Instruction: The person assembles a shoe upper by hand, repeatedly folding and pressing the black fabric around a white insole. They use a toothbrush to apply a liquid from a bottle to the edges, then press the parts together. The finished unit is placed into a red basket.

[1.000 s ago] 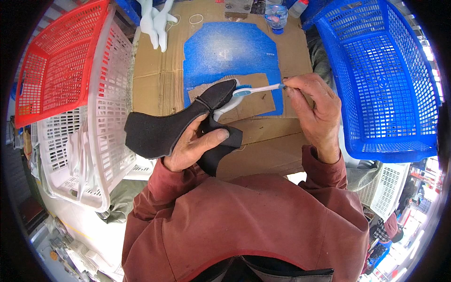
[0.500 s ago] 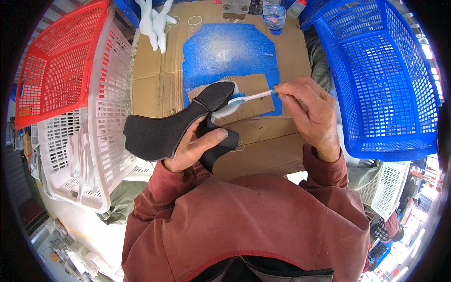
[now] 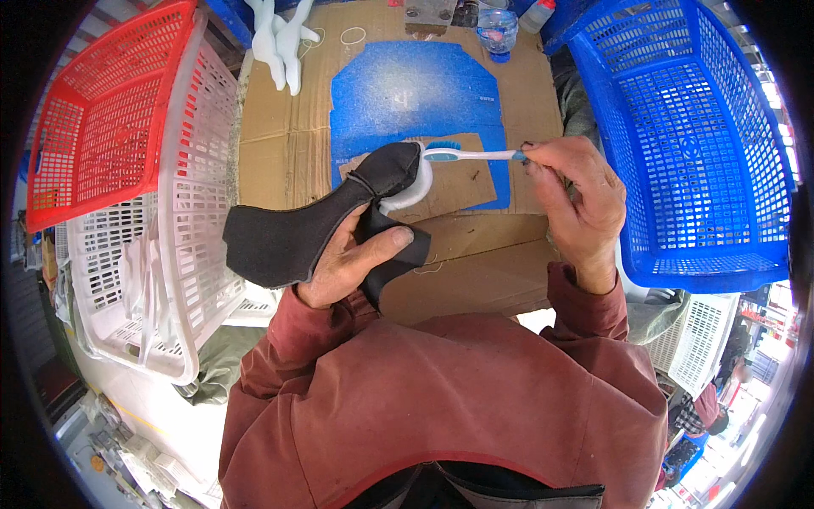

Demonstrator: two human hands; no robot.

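Note:
My left hand (image 3: 352,263) grips a black boot upper (image 3: 284,242), its thumb over the dark fabric and the other fingers mostly hidden. The upper's long shaft points left and its toe end tilts away to the right. A white curved edge (image 3: 415,193) shows along the right side of that toe end. Between thumb and fingertips, my right hand (image 3: 585,204) pinches the handle end of a white and blue toothbrush (image 3: 483,155). The brush lies nearly level, its head beside the tip of the toe and its blue bristles facing away from me.
Cardboard (image 3: 284,161) covers the bench, with a blue sheet (image 3: 407,93) and a smaller cardboard piece (image 3: 471,182) on it. White foot-shaped forms (image 3: 280,47) and a plastic bottle (image 3: 498,36) stand at the back. Red (image 3: 102,119), white (image 3: 199,195) and blue baskets (image 3: 691,144) flank the bench.
The toothbrush has moved away from me and slightly right, from the white edge to the toe tip, and lies more level. My right hand shifted right; the boot upper's toe turned slightly.

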